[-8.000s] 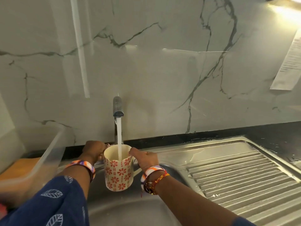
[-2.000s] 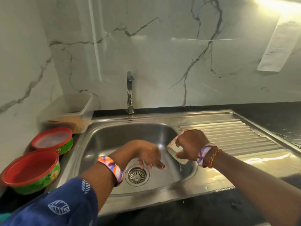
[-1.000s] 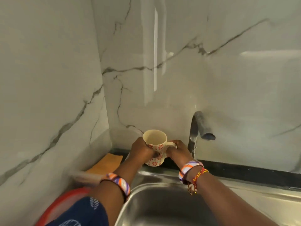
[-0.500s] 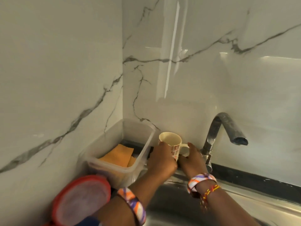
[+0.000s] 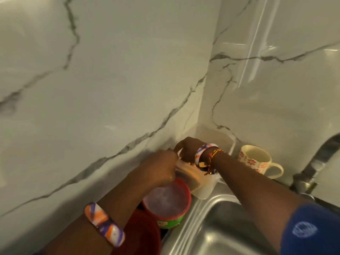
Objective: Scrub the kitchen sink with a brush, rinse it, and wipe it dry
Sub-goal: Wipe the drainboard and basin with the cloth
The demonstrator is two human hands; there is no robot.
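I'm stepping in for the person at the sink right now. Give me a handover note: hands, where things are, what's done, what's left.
Left hand and right hand are both at the clear tub in the corner; grips are blurred.
Mug stands upright by the tap, free of both hands.
Red-lidded pot sits left of the sink.
Done: cannot tell from here; no water runs.
Left: no brush or cloth in view; wiping dry is likely still pending.

Floral mug [image 5: 254,159] upright beside clear plastic tub [image 5: 204,188]; red-lidded green container [image 5: 168,205] just beside tub, marble wall [image 5: 110,80] behind.
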